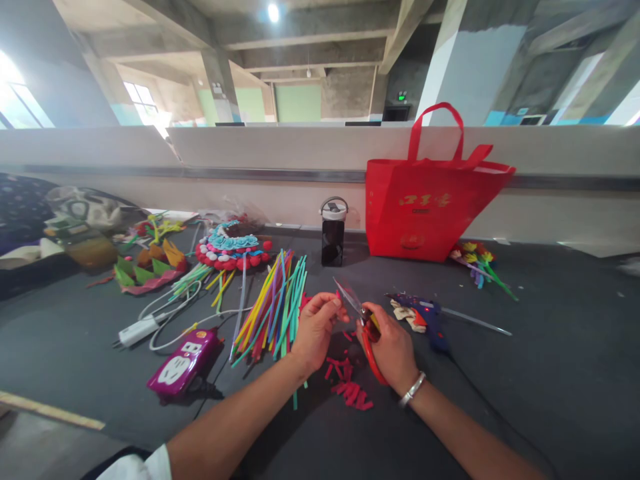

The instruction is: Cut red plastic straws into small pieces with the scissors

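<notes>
My left hand (316,328) is pinched shut on a small red piece at its fingertips, held just left of the scissor blades. Around the red handles of a pair of scissors (361,320) my right hand (393,347) is closed, and the blades point up and to the left toward the left fingers. Below both hands lies a small heap of short red cut pieces (349,389) on the dark table (550,360). A fan of colourful thin sticks (274,305) lies just left of my left hand.
A blue glue gun (425,315) lies right of my right hand. Behind stand a red tote bag (427,203) and a dark bottle (333,232). A purple power strip (184,361), a white plug with cable (139,329) and a red-and-blue craft piece (231,245) lie left.
</notes>
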A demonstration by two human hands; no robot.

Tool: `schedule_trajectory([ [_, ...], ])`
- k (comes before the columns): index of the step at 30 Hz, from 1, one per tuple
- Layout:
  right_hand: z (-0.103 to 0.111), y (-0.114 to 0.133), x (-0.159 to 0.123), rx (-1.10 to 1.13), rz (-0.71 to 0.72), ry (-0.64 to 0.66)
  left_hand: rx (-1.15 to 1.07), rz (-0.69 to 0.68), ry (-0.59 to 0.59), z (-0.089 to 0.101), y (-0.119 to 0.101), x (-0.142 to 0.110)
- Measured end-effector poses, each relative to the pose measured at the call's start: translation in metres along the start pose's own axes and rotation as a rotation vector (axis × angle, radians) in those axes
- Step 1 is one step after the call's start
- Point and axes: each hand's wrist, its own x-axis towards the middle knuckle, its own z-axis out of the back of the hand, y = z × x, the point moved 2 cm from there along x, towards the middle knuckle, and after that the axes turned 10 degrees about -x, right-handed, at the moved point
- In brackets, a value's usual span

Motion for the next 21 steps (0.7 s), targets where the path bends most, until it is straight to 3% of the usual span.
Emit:
schedule_trajectory([
  [10, 0.001, 0.002, -0.001, 0.026, 0.008, 0.054, 0.11, 0.018, 0.02, -0.002, -0.001, -0.001],
  [15, 0.003, -0.01, 0.007, 0.062, -0.092, -0.035, 0.693, -0.168, -0.06, 0.013, -0.013, 0.015],
  [19, 0.002, -0.022, 0.013, 0.164, -0.138, -0.095, 1.199, -0.289, 0.034, 0.025, -0.025, 0.028],
  [21, 0.001, -0.025, 0.014, 0.209, -0.153, -0.107, 1.406, -0.281, 0.079, 0.028, -0.029, 0.032],
])
